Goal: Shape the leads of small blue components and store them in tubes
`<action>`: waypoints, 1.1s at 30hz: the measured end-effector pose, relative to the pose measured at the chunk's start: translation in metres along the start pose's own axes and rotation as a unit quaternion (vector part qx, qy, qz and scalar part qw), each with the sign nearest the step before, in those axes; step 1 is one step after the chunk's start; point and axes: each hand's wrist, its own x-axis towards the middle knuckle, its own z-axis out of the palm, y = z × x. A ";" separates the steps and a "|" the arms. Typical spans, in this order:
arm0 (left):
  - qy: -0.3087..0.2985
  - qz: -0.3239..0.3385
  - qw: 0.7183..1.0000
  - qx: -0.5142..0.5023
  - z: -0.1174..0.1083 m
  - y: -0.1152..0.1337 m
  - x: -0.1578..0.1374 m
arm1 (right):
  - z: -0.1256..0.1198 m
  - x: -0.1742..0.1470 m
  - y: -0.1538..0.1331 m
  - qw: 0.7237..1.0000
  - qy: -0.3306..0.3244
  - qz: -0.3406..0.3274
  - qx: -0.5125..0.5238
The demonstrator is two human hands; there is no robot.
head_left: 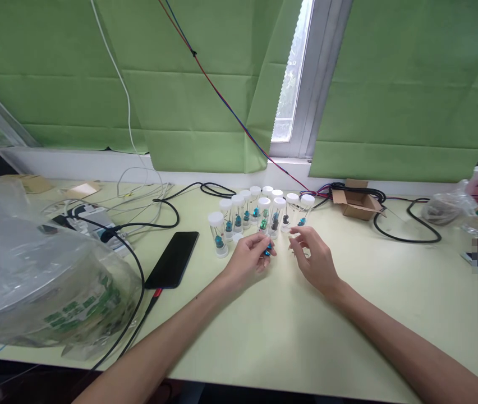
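Note:
My left hand (247, 255) is closed, thumb and fingers pinching a small shiny blue piece (268, 250); its exact kind is too small to make out. To its right my right hand (315, 259) hovers with curled fingers apart and nothing visible in them. Just beyond both hands stands a cluster of clear tubes with white caps, each with a small blue, green or dark piece inside. One capped tube (217, 235) is at the near left of the cluster, another tube (305, 210) at its right end. A white cap (237, 238) shows partly behind my left hand.
A black phone (173, 259) lies left of my hands. A large plastic bag (54, 280) fills the left side, with black cables (138, 264) beside it. An open cardboard box (357, 203) and coiled cables (407, 241) lie at the back right.

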 end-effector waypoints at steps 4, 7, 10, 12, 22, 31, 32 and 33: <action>0.095 0.061 0.989 0.094 -0.008 0.002 0.005 | 0.005 -0.003 0.001 0.997 -0.076 0.003 -0.014; 0.141 0.094 0.964 0.206 -0.015 -0.002 0.008 | 0.008 -0.006 -0.001 0.989 -0.147 0.011 -0.029; 0.160 0.089 0.947 0.263 -0.020 -0.007 0.011 | 0.010 -0.008 -0.003 0.979 -0.201 -0.004 -0.036; 0.161 0.080 0.943 0.282 -0.022 -0.010 0.012 | 0.012 -0.008 -0.004 0.973 -0.225 -0.023 -0.041; 0.173 0.066 0.916 0.356 -0.024 -0.015 0.012 | 0.017 -0.007 -0.003 0.957 -0.268 -0.063 -0.088; 0.169 0.056 0.917 0.357 -0.022 -0.014 0.011 | 0.016 -0.008 -0.004 0.959 -0.262 -0.049 -0.092; 0.165 0.053 0.918 0.356 -0.022 -0.014 0.011 | 0.017 -0.008 -0.004 0.961 -0.259 -0.046 -0.092; 0.161 0.051 0.920 0.355 -0.022 -0.015 0.011 | 0.017 -0.009 -0.005 0.962 -0.254 -0.042 -0.092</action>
